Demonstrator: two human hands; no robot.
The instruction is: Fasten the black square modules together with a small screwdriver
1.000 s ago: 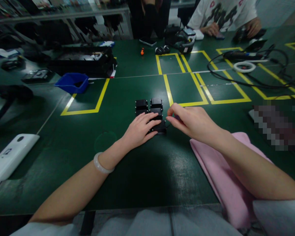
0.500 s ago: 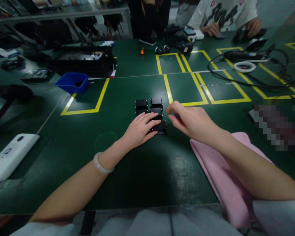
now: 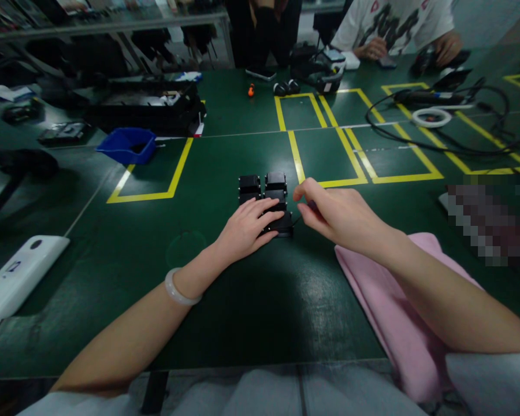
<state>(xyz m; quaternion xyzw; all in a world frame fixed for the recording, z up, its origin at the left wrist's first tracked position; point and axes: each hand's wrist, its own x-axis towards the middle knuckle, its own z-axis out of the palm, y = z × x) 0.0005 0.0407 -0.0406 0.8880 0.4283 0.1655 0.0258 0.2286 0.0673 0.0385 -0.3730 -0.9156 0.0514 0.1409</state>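
Note:
Several small black box-shaped modules (image 3: 264, 188) sit in a tight cluster on the green table (image 3: 225, 300). My left hand (image 3: 247, 226) lies flat on the nearest ones, fingers stretched out and pressing down. My right hand (image 3: 338, 212) hovers just right of the cluster, thumb and forefinger pinched on a thin dark wire (image 3: 298, 219) that leads to the nearest module. A pale bangle (image 3: 177, 292) circles my left wrist.
A pink cloth (image 3: 385, 306) lies under my right forearm. A blue bin (image 3: 127, 144) and black cases (image 3: 147, 107) stand at the back left, a white device (image 3: 19, 274) at the left edge. Cables and a white ring (image 3: 431, 118) lie back right. Other people sit across the table.
My right hand has lifted slightly and shifted a little toward the far side, still pinching. My left hand and the modules have stayed put.

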